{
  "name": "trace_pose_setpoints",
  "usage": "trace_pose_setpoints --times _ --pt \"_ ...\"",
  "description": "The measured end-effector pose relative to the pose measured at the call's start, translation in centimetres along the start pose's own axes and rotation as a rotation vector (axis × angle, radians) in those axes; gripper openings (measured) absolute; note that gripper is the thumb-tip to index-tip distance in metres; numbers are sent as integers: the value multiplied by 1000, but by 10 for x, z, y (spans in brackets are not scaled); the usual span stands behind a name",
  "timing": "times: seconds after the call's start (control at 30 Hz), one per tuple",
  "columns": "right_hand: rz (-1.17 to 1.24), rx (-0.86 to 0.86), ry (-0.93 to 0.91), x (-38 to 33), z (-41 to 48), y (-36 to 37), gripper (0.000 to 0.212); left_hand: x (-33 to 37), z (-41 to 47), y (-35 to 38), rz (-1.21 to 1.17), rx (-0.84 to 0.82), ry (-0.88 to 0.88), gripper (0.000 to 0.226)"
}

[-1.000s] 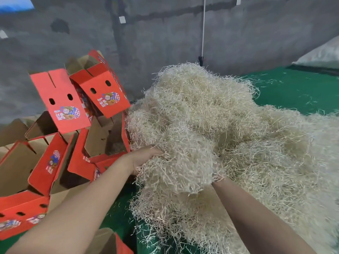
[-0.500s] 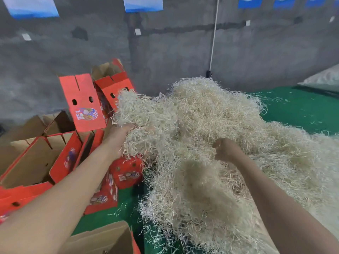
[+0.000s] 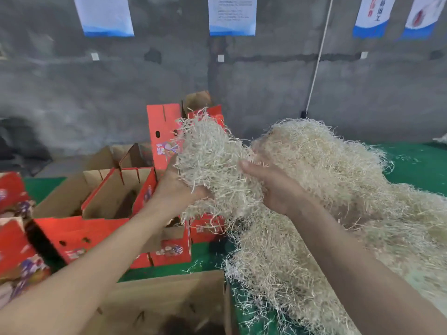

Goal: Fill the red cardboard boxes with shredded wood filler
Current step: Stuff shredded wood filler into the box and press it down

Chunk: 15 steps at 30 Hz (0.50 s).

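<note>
Head view: a clump of shredded wood filler [image 3: 212,163] is lifted, and no filled box is in sight.
At centre, left hand [image 3: 174,189] and right hand [image 3: 273,187] hold it, fingers clenched into the strands, over the red boxes [image 3: 116,197] at 9 o'clock. The open ones show bare cardboard, so filling looks barely begun. At 3 o'clock lies the main pile [image 3: 350,189]. Underneath is a green covering [image 3: 416,165]; at 12, a grey concrete wall [image 3: 72,93] with posters [image 3: 232,15].

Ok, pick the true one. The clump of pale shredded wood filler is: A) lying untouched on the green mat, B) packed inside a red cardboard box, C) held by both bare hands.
C: left hand and right hand both hold the clump above the red cardboard boxes.
</note>
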State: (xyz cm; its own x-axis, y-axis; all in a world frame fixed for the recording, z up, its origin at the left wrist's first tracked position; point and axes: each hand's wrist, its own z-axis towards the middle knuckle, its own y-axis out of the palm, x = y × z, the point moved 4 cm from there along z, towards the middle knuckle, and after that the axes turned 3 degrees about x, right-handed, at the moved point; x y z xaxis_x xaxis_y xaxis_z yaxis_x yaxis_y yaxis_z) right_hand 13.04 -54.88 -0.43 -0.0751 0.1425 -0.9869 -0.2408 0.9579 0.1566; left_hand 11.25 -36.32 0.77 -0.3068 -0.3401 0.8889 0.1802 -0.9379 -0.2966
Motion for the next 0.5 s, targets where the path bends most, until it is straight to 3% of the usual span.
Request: trace_pose_setpoints --times 0.17,0.23,0.3,0.4,0.43,0.5 --pt "-138 9 152 51 -15 50 133 -35 -70 -55 79 -94 -80 95" --pt "-206 -46 198 73 -23 68 122 -59 -102 -74 159 -164 -181 106" --pt "-297 -95 236 94 -31 85 102 -81 -126 -93 195 -280 -223 95" --pt "-438 -116 275 122 -43 103 73 -119 -148 -118 146 -442 -380 109" --pt "-459 -120 276 130 -47 107 63 -130 -152 -125 72 -446 -456 104" --pt "-461 -92 287 143 -53 119 46 -148 -156 -133 -77 -417 -571 74"
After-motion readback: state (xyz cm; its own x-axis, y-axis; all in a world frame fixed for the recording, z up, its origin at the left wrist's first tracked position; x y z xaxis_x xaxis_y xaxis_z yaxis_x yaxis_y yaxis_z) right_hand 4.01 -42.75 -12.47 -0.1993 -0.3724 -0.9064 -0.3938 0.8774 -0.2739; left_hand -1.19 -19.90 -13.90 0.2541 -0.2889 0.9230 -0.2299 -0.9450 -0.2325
